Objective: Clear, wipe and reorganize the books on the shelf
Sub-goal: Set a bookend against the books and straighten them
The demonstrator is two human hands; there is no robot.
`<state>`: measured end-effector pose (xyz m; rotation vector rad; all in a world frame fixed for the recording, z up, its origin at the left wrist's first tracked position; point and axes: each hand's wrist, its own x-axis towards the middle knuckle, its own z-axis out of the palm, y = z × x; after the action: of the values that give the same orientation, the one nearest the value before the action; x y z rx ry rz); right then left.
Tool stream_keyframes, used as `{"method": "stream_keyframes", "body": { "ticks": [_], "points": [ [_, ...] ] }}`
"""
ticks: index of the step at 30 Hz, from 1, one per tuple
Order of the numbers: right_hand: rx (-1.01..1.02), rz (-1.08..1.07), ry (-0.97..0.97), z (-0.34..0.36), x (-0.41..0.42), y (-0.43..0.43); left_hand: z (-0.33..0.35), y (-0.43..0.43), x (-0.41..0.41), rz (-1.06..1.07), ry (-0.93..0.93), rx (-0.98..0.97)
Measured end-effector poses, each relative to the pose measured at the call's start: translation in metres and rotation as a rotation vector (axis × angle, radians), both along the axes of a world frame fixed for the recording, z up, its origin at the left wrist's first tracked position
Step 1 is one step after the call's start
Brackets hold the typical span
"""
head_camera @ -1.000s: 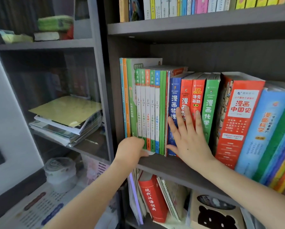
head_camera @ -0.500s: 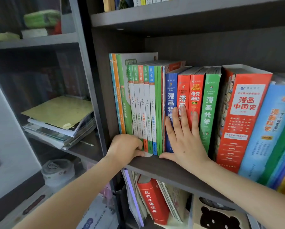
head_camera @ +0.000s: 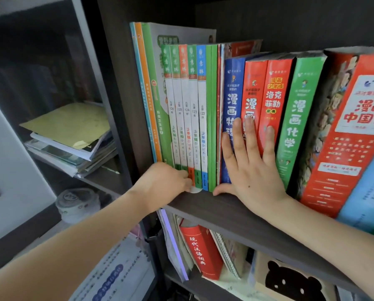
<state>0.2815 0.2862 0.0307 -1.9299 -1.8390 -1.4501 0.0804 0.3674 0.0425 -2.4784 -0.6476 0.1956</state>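
The dark shelf board carries a packed upright row of books, which fills the compartment from its left wall to the right edge of the view. The bulkiest is a thick red book leaning at the right. Left of it stand a green book, two red books and a blue book, then a set of thin white-spined volumes and taller green and orange spines against the wall. The right hand lies flat and released on the row, grasping nothing. Its straight, spread fingers press the blue and red spines, and the thumb rests along the front of the board. The left hand is at the foot of the white-spined volumes with its fingers curled under. A small white rounded piece shows just past the knuckles on the board's lip, but I cannot tell whether the hand clasps it or only touches the book bottoms. Against the frame half a second before, both hands sit on the same spots and the same spines. The view has drawn nearer and dipped, so the upper shelf has gone out of sight and the books loom larger
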Motion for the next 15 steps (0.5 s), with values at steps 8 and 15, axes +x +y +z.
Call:
{"method": "stream_keyframes", "body": {
  "ticks": [8, 15],
  "points": [
    [0.003, 0.034, 0.054, -0.001, -0.003, 0.001, -0.006, -0.003, 0.003, -0.021, -0.056, 0.000],
    [-0.124, -0.055, 0.089, 0.007, -0.012, -0.012, 0.008, -0.008, 0.008, 0.109, -0.132, -0.086]
  ]
}}
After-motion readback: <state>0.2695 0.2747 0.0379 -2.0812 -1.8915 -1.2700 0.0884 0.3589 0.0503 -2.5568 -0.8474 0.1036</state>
